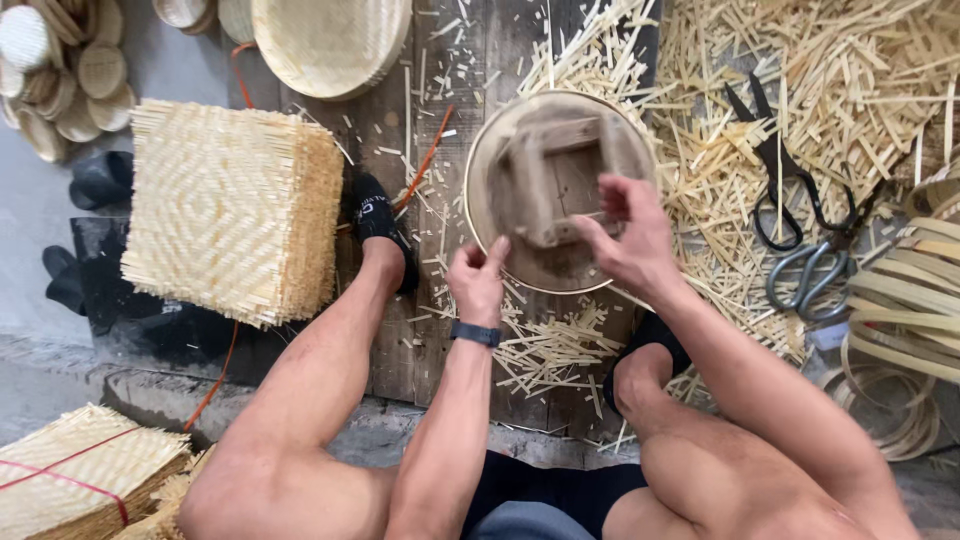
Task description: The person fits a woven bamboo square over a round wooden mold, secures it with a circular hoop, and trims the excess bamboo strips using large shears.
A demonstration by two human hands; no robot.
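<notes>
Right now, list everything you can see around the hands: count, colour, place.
Round wooden form: one, grey-brown, centre floor, thin pale hoop around its rim.
Stack of woven mats: one, pale straw, left of centre.
Tied mat bundle: one, straw with red band, bottom left.
Round woven tray: one, pale, top centre.
Small woven discs: many, tan, top left.
Shears: two pairs, dark metal, right, on the offcuts.
Bamboo offcuts: heap, yellow, top right.
Coiled strips: several, pale, right edge.
Left hand: on the form's near edge, dark wristband.
Right hand: gripping the form's crosspiece.
</notes>
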